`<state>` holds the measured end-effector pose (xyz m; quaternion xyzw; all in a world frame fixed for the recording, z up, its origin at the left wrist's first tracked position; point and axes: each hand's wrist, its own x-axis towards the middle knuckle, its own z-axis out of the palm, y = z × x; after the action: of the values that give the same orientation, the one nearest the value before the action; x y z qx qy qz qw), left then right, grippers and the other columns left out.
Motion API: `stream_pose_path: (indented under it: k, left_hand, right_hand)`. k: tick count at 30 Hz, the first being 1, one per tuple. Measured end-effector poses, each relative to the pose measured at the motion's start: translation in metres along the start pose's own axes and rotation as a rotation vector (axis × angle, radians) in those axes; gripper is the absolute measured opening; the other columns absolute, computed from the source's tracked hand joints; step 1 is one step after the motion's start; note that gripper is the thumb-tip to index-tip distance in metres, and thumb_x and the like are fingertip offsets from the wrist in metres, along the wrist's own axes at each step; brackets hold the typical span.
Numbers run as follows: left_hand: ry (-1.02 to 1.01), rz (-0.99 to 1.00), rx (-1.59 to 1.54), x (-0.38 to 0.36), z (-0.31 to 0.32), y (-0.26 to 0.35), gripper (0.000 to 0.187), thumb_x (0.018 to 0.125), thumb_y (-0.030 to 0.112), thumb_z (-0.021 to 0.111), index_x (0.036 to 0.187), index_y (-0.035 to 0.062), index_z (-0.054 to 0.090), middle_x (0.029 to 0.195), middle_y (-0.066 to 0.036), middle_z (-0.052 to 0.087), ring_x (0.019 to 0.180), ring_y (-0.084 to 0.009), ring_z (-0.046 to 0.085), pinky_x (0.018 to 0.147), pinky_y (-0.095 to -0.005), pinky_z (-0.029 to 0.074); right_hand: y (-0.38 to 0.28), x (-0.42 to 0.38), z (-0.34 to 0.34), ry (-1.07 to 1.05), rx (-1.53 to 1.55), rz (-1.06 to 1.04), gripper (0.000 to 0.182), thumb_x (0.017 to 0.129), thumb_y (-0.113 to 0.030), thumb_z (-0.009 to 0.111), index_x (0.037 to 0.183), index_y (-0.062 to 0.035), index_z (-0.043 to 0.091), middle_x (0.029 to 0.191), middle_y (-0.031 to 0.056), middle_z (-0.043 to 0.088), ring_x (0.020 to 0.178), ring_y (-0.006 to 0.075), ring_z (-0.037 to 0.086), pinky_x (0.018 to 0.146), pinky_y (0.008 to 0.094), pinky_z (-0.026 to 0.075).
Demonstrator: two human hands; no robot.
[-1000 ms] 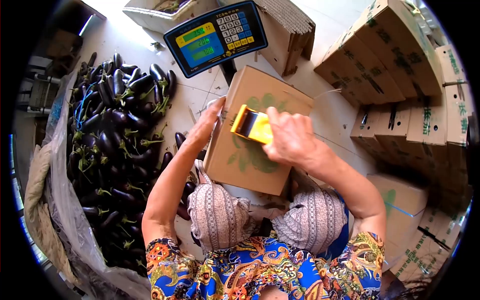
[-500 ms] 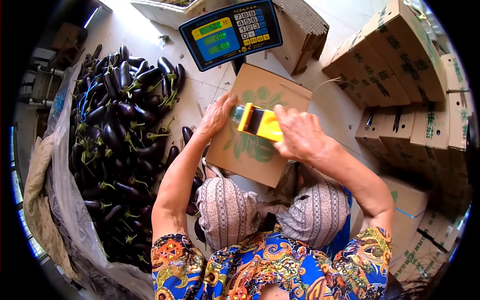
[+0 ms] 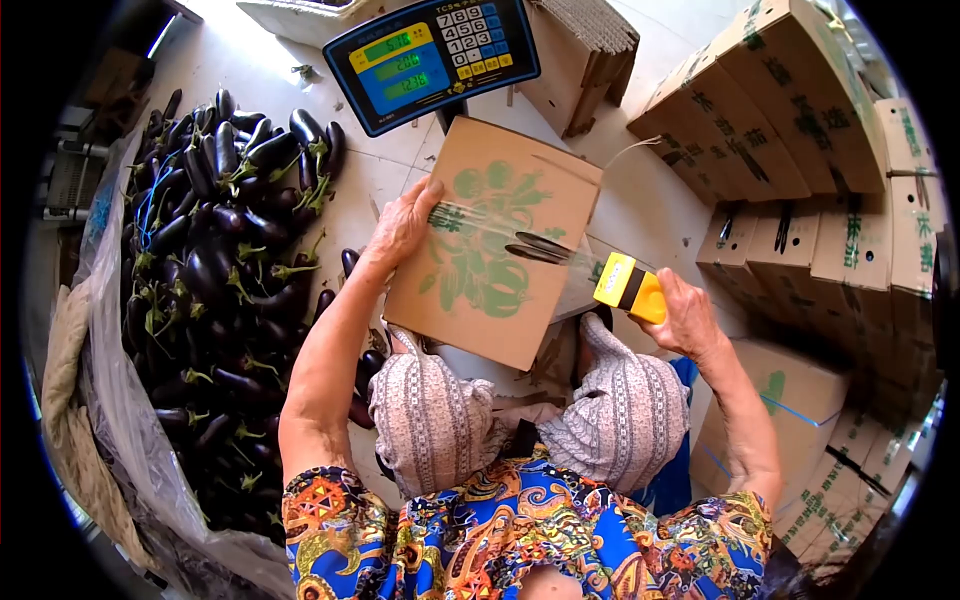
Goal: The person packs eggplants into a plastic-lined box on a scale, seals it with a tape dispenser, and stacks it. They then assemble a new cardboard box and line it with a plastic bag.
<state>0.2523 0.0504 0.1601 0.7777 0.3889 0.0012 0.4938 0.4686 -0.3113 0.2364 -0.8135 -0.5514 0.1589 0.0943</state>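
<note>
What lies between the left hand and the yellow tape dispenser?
The head view shows a strip of clear tape there, running from beside the left hand across the cardboard box to the yellow tape dispenser.

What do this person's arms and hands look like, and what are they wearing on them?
Both the left hand and the right hand are human and gloveless, with no watch visible. The forearms are bare. The short sleeves have a busy swirling print in blue, orange, yellow and black.
</note>
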Motion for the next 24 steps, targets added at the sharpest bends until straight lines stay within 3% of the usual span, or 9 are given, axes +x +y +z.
stream_pose_path:
  k: [5,9,12,18,19,24]
  left_hand:
    - [-0.055,-0.07,-0.059,0.0,-0.002,-0.002,0.066,0.094,0.058,0.043,0.136,0.0077,0.054,0.116,-0.021,0.066,0.114,-0.0348,0.06,0.1,-0.0386,0.043]
    - [-0.191,-0.222,-0.402,0.005,0.0,-0.013,0.07,0.094,0.059,0.045,0.126,-0.0018,0.059,0.107,-0.013,0.067,0.1,-0.0183,0.061,0.089,-0.0307,0.047]
    - [-0.191,-0.281,-0.497,-0.005,-0.002,0.005,0.067,0.094,0.057,0.046,0.123,-0.0016,0.061,0.104,-0.011,0.067,0.094,-0.018,0.063,0.085,-0.0313,0.049]
    - [-0.271,-0.378,-0.782,-0.007,0.038,-0.011,0.063,0.096,0.055,0.047,0.124,0.0014,0.061,0.099,-0.009,0.068,0.083,-0.0167,0.064,0.076,-0.0297,0.052]
    - [-0.37,-0.359,-0.961,-0.01,0.045,-0.01,0.064,0.096,0.053,0.047,0.135,0.0019,0.051,0.114,-0.014,0.067,0.093,-0.0205,0.068,0.082,-0.0327,0.057]
    - [-0.496,-0.369,-1.228,-0.009,0.073,-0.018,0.068,0.099,0.056,0.038,0.145,0.0053,0.04,0.134,-0.015,0.057,0.114,-0.0247,0.062,0.097,-0.0351,0.052]
  right_hand:
    - [0.02,0.01,0.04,-0.016,0.101,-0.009,0.05,0.068,-0.022,0.08,0.1,-0.0012,0.047,0.088,0.0204,0.063,0.082,0.0407,0.065,0.069,0.0439,0.055]
    - [0.017,0.036,0.081,0.014,0.223,-0.019,0.048,0.066,-0.017,0.076,0.101,-0.0018,0.048,0.088,0.0206,0.062,0.082,0.0415,0.064,0.069,0.0451,0.054]
    - [0.018,0.039,0.106,0.082,0.266,0.01,0.048,0.064,-0.015,0.075,0.102,-0.0022,0.048,0.088,0.0205,0.062,0.081,0.0417,0.064,0.068,0.0458,0.054]
    - [0.007,0.001,0.055,0.097,0.201,0.026,0.049,0.063,-0.014,0.076,0.102,-0.0021,0.049,0.085,0.0202,0.062,0.078,0.0408,0.064,0.068,0.0456,0.053]
    - [0.003,0.0,0.039,0.082,0.187,0.02,0.049,0.063,-0.014,0.076,0.102,-0.002,0.049,0.085,0.0202,0.062,0.078,0.0409,0.064,0.068,0.0457,0.053]
    - [-0.044,0.025,-0.041,0.002,0.064,0.001,0.05,0.061,-0.013,0.075,0.101,-0.0014,0.048,0.086,0.0201,0.061,0.078,0.0416,0.064,0.067,0.0466,0.053]
